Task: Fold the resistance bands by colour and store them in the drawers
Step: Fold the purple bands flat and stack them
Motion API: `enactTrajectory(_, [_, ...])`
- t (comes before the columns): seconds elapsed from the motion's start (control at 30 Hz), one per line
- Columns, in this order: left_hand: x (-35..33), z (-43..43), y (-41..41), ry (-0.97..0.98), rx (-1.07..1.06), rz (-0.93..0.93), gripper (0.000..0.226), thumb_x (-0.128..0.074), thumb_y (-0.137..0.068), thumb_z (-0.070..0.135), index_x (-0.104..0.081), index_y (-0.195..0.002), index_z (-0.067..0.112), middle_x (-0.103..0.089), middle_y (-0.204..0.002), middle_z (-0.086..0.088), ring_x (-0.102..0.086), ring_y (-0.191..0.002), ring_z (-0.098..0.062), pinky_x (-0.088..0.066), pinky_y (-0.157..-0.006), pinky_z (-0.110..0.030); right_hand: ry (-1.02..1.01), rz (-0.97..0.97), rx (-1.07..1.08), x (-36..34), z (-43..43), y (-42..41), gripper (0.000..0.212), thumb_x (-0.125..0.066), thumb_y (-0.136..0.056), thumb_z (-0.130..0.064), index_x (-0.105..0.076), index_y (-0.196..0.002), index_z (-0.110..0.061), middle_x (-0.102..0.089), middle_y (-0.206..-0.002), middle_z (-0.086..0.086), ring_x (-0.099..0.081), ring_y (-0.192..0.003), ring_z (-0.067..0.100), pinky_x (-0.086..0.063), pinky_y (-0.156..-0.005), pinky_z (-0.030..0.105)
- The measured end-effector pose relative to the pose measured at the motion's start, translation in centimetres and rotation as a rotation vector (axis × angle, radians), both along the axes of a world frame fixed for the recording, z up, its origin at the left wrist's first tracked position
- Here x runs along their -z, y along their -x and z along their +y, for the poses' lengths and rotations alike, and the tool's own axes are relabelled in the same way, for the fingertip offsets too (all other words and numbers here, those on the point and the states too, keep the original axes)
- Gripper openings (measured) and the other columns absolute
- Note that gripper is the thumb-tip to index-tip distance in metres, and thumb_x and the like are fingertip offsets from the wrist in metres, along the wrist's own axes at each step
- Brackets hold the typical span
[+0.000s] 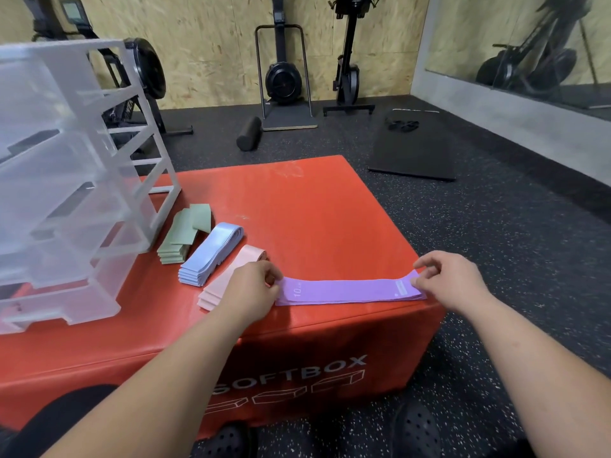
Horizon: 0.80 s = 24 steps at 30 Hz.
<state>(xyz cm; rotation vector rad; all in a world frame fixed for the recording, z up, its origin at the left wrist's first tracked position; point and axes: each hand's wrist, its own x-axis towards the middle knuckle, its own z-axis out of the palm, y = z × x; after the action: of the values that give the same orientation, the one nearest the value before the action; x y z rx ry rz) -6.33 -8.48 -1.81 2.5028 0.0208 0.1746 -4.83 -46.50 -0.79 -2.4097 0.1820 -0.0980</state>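
Note:
A stack of purple bands lies flat and stretched out along the front edge of the red soft box. My left hand pinches its left end, and my right hand pinches its right end. Left of them sit three folded piles: pink bands, partly under my left hand, blue bands and green bands. A clear plastic drawer unit stands on the box at the left, its drawers pulled partly out.
The box's front right corner is just beyond my right hand. On the speckled rubber floor lie a black foam roller and a black mat. Exercise machines stand along the wooden back wall. My shoes show at the bottom.

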Motion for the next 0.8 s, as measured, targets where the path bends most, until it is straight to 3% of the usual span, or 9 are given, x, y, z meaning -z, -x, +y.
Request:
enactTrajectory(0.1, [0.0, 0.1, 0.0, -0.054, 0.027, 0.01, 0.015, -0.07, -0.084, 0.013, -0.075, -0.092, 0.025, -0.069, -0.083, 0.004, -0.064, -0.079, -0.019, -0.041, -0.067, -0.026, 0.082, 0.004, -0.022, 0.3, 0.0, -0.1, 0.027, -0.088, -0.075, -0.021, -0.072, -0.093, -0.032, -0.072, -0.074, -0.01, -0.069, -0.071, 0.006, -0.045, -0.061, 0.023])
enactTrajectory(0.17, [0.0, 0.3, 0.0, -0.11, 0.052, -0.022, 0.011, -0.072, -0.087, 0.02, -0.069, -0.097, 0.025, -0.062, -0.093, 0.001, -0.063, -0.084, -0.022, -0.045, -0.072, -0.031, 0.133, -0.024, -0.038, 0.3, -0.3, -0.3, 0.029, -0.09, -0.074, -0.028, -0.072, -0.096, -0.035, -0.07, -0.086, -0.01, -0.067, -0.078, 0.006, -0.049, -0.069, 0.025])
enactTrajectory(0.27, [-0.3, 0.6, -0.2, -0.178, 0.148, -0.09, 0.027, -0.076, -0.087, 0.03, -0.063, -0.111, 0.028, -0.053, -0.11, 0.001, -0.058, -0.101, -0.021, -0.051, -0.088, -0.039, 0.235, -0.046, -0.198, -0.1, -0.9, -0.5, 0.043, -0.09, -0.075, -0.04, -0.07, -0.112, -0.041, -0.067, -0.109, -0.015, -0.064, -0.093, 0.007, -0.052, -0.09, 0.033])
enactTrajectory(0.37, [-0.5, 0.9, -0.3, -0.281, 0.379, -0.092, 0.054, -0.081, -0.083, 0.037, -0.059, -0.132, 0.029, -0.055, -0.13, 0.004, -0.051, -0.123, -0.02, -0.046, -0.103, -0.04, 0.343, 0.037, -0.447, -0.3, -1.2, -0.4, 0.061, -0.091, -0.075, -0.042, -0.065, -0.13, -0.043, -0.061, -0.128, -0.026, -0.057, -0.116, 0.002, -0.045, -0.104, 0.029])
enactTrajectory(0.43, [-0.2, 1.0, -0.3, -0.321, 0.44, -0.036, 0.062, -0.082, -0.083, 0.04, -0.056, -0.139, 0.032, -0.057, -0.133, 0.007, -0.051, -0.124, -0.018, -0.045, -0.105, -0.038, 0.366, 0.052, -0.485, 0.2, -1.4, -0.5, 0.055, -0.09, -0.077, -0.038, -0.068, -0.127, -0.045, -0.063, -0.13, -0.027, -0.057, -0.121, 0.001, -0.045, -0.105, 0.028])
enactTrajectory(0.57, [0.4, 1.4, -0.4, -0.34, 0.446, -0.035, 0.048, -0.079, -0.086, 0.043, -0.063, -0.131, 0.035, -0.062, -0.123, 0.012, -0.056, -0.115, -0.014, -0.049, -0.098, -0.036, 0.379, 0.006, -0.458, 1.0, -1.7, -0.9, 0.042, -0.09, -0.078, -0.036, -0.07, -0.112, -0.051, -0.066, -0.121, -0.027, -0.062, -0.114, 0.005, -0.05, -0.1, 0.035])
enactTrajectory(0.8, [0.3, 1.2, -0.5, -0.32, 0.45, -0.042, 0.045, -0.082, -0.083, 0.053, -0.067, -0.122, 0.039, -0.059, -0.12, 0.016, -0.054, -0.111, -0.01, -0.05, -0.096, -0.033, 0.39, -0.01, -0.511, 1.2, -2.0, -1.3, 0.04, -0.088, -0.081, -0.033, -0.073, -0.117, -0.044, -0.062, -0.122, -0.026, -0.06, -0.114, 0.004, -0.048, -0.104, 0.035])
